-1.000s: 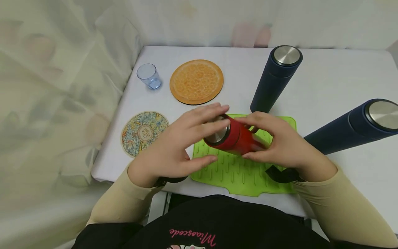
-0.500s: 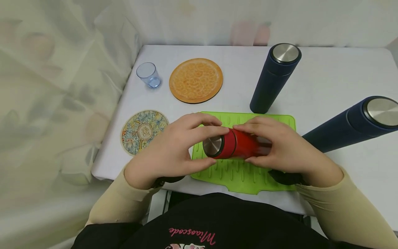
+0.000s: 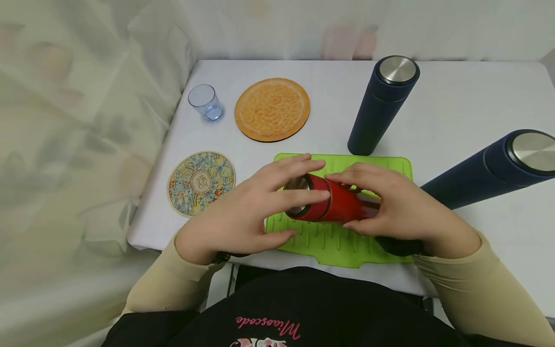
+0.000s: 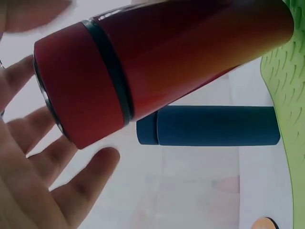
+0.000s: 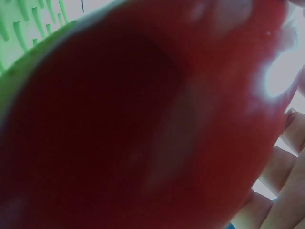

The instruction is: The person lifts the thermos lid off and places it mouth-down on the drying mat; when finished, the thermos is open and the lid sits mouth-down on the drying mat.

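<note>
A red thermos bottle (image 3: 347, 202) leans over the green ridged mat (image 3: 329, 246), its steel-topped lid toward the left. My right hand (image 3: 390, 200) grips the body, thumb on the near side and fingers on the far side. Around the lid (image 4: 78, 86) my left hand (image 3: 249, 212) is spread, thumb apart from it; one finger crosses in front of the lid in the head view. Whether any left finger touches the lid, I cannot tell. The red surface (image 5: 143, 119) fills most of the right wrist view, with several right fingers (image 5: 279, 167) at its edge.
Two dark blue thermoses with steel tops stand on the white table: one (image 3: 381, 106) behind the mat, another (image 3: 485, 168) to the right. An orange round mat (image 3: 272, 110), a small blue glass (image 3: 205, 103) and a patterned round coaster (image 3: 201, 183) lie left.
The red bottle has come down and nearer to me, its tilt turning slightly. My left fingers came close about the lid, then spread wider. My right hand keeps its grip.
</note>
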`<state>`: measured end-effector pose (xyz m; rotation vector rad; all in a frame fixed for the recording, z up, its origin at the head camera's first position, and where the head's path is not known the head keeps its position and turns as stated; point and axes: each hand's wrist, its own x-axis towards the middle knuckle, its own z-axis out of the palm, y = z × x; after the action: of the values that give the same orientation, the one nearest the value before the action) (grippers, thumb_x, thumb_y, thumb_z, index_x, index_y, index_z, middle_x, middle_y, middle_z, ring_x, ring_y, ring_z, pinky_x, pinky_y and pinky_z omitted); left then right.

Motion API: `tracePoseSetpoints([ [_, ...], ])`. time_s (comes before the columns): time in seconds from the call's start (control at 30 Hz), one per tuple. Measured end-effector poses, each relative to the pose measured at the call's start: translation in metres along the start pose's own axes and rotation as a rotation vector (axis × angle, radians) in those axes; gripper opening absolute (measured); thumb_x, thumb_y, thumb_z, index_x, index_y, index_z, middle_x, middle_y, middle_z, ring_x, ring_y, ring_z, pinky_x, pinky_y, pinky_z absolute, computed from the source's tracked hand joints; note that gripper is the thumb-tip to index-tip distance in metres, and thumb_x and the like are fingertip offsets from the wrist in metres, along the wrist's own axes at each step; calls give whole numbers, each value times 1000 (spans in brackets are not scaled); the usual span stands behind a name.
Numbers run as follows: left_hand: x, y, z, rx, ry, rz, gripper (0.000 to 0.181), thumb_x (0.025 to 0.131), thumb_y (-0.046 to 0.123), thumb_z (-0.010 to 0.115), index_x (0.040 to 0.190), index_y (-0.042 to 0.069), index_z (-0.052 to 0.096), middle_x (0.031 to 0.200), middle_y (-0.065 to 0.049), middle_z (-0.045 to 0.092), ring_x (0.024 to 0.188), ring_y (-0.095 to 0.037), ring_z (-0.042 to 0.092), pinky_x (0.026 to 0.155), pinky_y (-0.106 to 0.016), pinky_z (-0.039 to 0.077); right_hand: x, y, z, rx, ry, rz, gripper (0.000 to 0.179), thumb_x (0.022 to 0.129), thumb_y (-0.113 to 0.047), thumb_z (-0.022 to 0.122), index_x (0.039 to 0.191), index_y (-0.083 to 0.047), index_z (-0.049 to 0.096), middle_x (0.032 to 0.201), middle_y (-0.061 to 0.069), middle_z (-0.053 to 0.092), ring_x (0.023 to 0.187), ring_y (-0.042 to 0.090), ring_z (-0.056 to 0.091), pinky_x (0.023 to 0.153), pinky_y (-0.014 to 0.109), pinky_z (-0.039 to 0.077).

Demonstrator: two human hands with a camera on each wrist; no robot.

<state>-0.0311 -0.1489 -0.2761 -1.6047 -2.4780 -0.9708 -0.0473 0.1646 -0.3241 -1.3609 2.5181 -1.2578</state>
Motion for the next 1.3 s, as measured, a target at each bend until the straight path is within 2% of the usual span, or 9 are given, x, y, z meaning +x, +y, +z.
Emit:
tracePoseSetpoints([
  [0.1,1,-1,0,-17,0,34,60,89,-6,72,146,13,69,164,-18,54,154,-32,49,124,-48,45,0,0,1,9,6,-3,81,70,-5,102,145,-12,72,131,-2,75,115,11,66,85,29,65],
  [0.23,1,-1,-1,-15,30,9,57,88,-5,71,142,13,72,156,-16,60,142,-28,57,114,-44,52,1,0,2,16,7,0,81,71,-4,102,146,-12,71,130,-2,75,114,10,65,84,28,64],
  [0.37,1,0,-1,37,76,-84,56,90,14,84,144,11,71,146,-12,67,134,-26,63,109,-43,56,1,-1,3,0,6,7,83,71,-4,101,147,-13,71,129,-4,75,113,9,64,84,29,62],
  [0.57,3,0,6,224,149,-191,78,85,51,93,147,9,69,121,-5,77,110,-21,72,96,-41,61,3,-2,3,-11,6,10,83,70,-5,102,147,-14,71,128,-6,75,114,9,65,85,32,63],
  [0.7,4,-3,7,144,150,-129,89,81,51,97,152,8,64,146,-12,69,138,-27,63,117,-45,52,2,-2,3,-7,7,18,83,70,-5,102,147,-13,70,129,-6,75,113,9,64,85,30,62],
  [0.77,4,-5,6,40,118,-57,83,85,40,96,153,8,63,162,-17,56,153,-32,51,127,-49,42,2,-2,2,-5,7,25,83,70,-4,102,147,-13,70,130,-5,75,114,9,65,85,29,63],
  [0.87,3,-5,2,-78,47,36,65,89,13,85,150,7,64,169,-21,48,162,-38,39,133,-52,33,2,-1,1,-7,10,30,81,70,-4,102,145,-12,71,132,-3,74,116,11,66,87,29,64],
  [1.03,3,-4,1,-84,-12,60,68,85,-15,59,149,7,68,169,-21,49,166,-41,34,136,-52,29,1,0,0,-10,10,24,78,70,-5,101,142,-12,72,132,-3,74,117,11,66,90,25,62],
  [1.3,4,-8,-1,-85,11,71,62,86,-16,61,140,10,72,158,-17,60,149,-33,54,121,-44,48,-1,1,2,11,7,29,81,71,-5,101,147,-12,71,131,-2,74,115,11,64,86,27,63],
])
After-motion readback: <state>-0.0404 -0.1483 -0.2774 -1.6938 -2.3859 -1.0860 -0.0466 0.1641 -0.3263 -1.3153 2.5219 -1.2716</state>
